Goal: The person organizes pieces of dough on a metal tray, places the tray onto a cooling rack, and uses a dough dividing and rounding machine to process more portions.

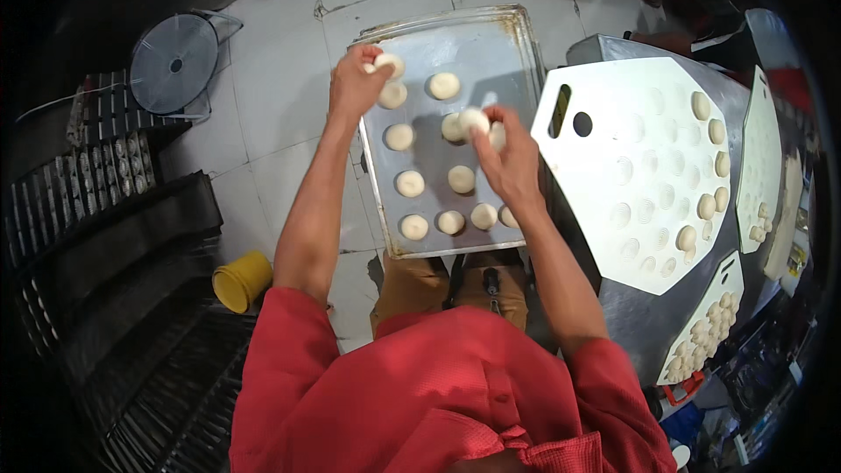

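Note:
A metal baking tray [420, 248] lies in front of me, with rounds of pale dough set out on it in rows. Over its far left part, my left hand [357, 88] is closed on a dough ball [390, 64], fingers and thumb at its sides. Another dough round [392, 95] lies on the tray just below that hand. Toward the tray's right side, my right hand [511, 162] is closed on a dough ball [474, 121], which looks slightly blurred. A second pale ball [498, 136] shows between its fingers. One more dough round [451, 128] sits partly hidden behind the held ball.
To the right, a white board [604, 166] with round hollows and a handle slot carries several dough balls on a metal table [626, 324]. Another board [701, 333] there is crowded with dough. Dark racks, a round fan [174, 64] and a yellow bucket [242, 282] stand left.

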### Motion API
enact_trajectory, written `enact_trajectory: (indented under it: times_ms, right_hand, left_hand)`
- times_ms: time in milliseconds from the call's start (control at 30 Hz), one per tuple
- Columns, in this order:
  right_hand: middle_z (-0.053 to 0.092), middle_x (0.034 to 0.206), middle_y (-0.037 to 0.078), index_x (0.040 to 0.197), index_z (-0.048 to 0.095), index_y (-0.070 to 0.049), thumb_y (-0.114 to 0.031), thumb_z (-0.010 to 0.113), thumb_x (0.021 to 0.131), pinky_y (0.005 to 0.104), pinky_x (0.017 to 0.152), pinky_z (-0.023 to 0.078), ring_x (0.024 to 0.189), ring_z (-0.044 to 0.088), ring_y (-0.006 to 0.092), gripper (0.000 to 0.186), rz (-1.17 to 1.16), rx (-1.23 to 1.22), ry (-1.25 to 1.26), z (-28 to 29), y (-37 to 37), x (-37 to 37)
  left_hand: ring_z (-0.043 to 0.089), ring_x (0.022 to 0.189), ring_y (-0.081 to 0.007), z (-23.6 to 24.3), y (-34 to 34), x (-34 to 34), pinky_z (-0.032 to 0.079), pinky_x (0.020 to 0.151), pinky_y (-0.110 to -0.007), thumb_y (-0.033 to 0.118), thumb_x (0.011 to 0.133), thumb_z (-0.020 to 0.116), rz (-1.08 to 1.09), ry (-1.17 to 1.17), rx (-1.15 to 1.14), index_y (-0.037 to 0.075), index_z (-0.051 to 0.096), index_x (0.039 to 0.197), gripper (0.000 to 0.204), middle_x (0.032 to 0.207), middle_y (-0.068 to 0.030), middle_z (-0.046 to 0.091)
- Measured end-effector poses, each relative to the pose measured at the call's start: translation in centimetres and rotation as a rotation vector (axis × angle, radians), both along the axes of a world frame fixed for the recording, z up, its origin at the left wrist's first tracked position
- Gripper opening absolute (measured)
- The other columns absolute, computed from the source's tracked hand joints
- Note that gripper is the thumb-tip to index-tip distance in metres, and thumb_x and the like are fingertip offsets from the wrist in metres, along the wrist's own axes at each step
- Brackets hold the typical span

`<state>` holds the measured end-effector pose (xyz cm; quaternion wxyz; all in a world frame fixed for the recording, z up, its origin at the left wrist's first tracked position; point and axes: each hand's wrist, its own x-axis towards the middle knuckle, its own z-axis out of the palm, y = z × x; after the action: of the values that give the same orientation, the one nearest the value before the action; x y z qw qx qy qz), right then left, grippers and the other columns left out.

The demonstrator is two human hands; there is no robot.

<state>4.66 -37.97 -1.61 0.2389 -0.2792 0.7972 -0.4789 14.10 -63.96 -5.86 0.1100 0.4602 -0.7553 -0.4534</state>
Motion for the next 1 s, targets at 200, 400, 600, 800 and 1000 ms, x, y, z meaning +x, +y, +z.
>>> enact_trajectory:
  times_ms: [200, 400, 600, 800, 1000]
  right_hand:
    - [0.068, 0.110, 0.019, 0.115, 0.063, -0.004, -0.025, 0.063, 0.093, 0.0472, 0.087, 0.051, 0.102, 0.065, 0.0413, 0.031, -0.294, 0.207, 0.242, -10.2, -5.5, -3.6]
    - [0.063, 0.117, 0.017, 0.115, 0.063, -0.003, -0.024, 0.063, 0.090, 0.0455, 0.093, 0.049, 0.105, 0.064, 0.0366, 0.032, -0.306, 0.476, 0.341, -9.9, -5.6, -4.7]
    - [0.059, 0.119, 0.025, 0.120, 0.058, 0.002, -0.018, 0.060, 0.091, 0.0431, 0.093, 0.048, 0.103, 0.061, 0.0370, 0.035, -0.404, 0.105, 0.056, -7.8, -7.5, -5.4]
    - [0.064, 0.116, 0.018, 0.123, 0.062, -0.003, -0.014, 0.064, 0.090, 0.0430, 0.095, 0.046, 0.106, 0.058, 0.0375, 0.035, -0.160, 0.175, 0.290, -9.4, -11.3, -9.6]
    - [0.064, 0.117, 0.017, 0.129, 0.061, -0.005, -0.018, 0.067, 0.091, 0.0494, 0.098, 0.042, 0.111, 0.055, 0.0384, 0.041, -0.184, 0.243, 0.725, -11.6, -10.5, -10.1]
  left_hand:
    - [0.067, 0.096, -0.0192, -4.5, -5.1, -0.8, 0.052, 0.087, -0.033, 0.028, 0.083, 0.076, -0.125, -0.173, 0.203, 0.005, 0.073, 0.111, 0.037, 0.105, -0.0097, 0.071]
    - [0.066, 0.102, -0.0253, -5.4, -6.2, 0.1, 0.051, 0.093, -0.037, 0.030, 0.085, 0.071, -0.323, -0.165, -0.058, 0.003, 0.068, 0.120, 0.044, 0.110, -0.0145, 0.069]
    - [0.064, 0.102, -0.0260, -5.5, -4.3, -2.0, 0.051, 0.091, -0.038, 0.023, 0.089, 0.063, -0.289, 0.161, -0.086, 0.007, 0.054, 0.134, 0.048, 0.105, -0.0142, 0.067]
    - [0.054, 0.121, -0.0327, -5.2, -2.3, -8.2, 0.042, 0.103, -0.044, 0.019, 0.085, 0.070, -0.566, -0.041, 0.141, 0.003, 0.062, 0.123, 0.042, 0.117, -0.0160, 0.064]
    - [0.052, 0.125, -0.0300, -6.5, -2.3, -6.9, 0.040, 0.103, -0.046, 0.023, 0.083, 0.076, -0.601, 0.120, -0.437, 0.008, 0.064, 0.124, 0.045, 0.132, -0.0122, 0.061]
